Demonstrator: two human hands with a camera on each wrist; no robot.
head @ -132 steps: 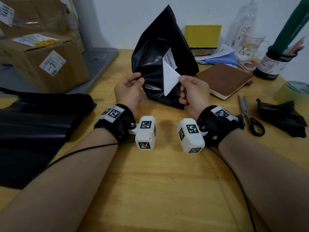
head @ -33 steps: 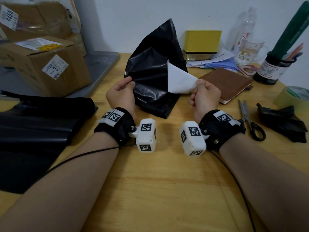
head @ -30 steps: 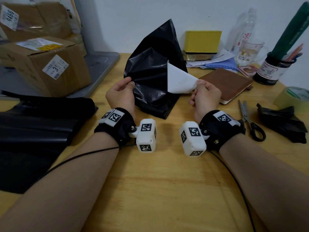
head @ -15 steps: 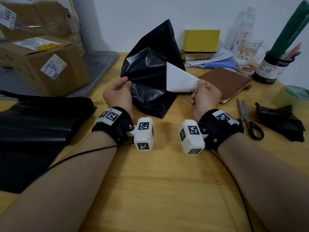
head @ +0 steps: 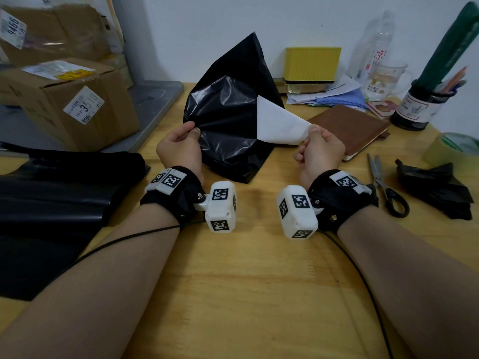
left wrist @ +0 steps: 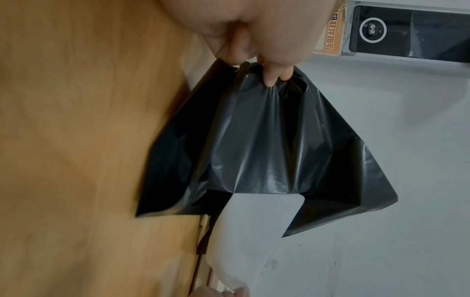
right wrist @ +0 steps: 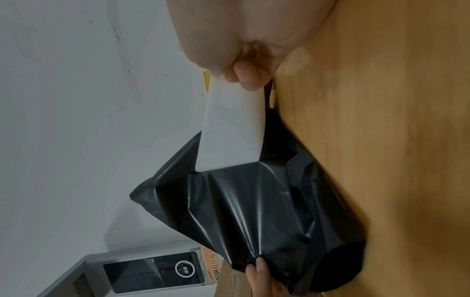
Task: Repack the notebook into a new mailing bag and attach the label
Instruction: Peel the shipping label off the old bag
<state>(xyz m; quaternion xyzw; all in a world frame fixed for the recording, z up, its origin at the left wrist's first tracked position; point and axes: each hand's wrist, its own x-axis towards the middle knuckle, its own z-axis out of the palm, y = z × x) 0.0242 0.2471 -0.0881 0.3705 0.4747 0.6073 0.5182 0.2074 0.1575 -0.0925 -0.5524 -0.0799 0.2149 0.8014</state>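
A crumpled black mailing bag (head: 228,120) stands upright on the wooden table (head: 246,281). My left hand (head: 181,146) pinches its left edge (left wrist: 269,80). My right hand (head: 318,149) pinches the free corner of a white label (head: 280,123), which is peeled back so its blank underside shows; its far edge still clings to the bag (right wrist: 254,201). The label (right wrist: 231,128) is stretched taut between my right fingers and the bag. The brown notebook (head: 350,128) lies flat on the table just right of my right hand.
Scissors (head: 386,187), a crumpled black bag scrap (head: 435,187) and a tape roll (head: 456,149) lie at the right. Flat black mailing bags (head: 51,203) lie at the left, beside cardboard boxes (head: 67,104). A yellow block, papers, a glass and a pen jar line the back wall.
The label has peeled further off the bag, from one lifted corner to nearly its whole length. My right hand has drawn right, my left hand and the bag's edge slightly left.
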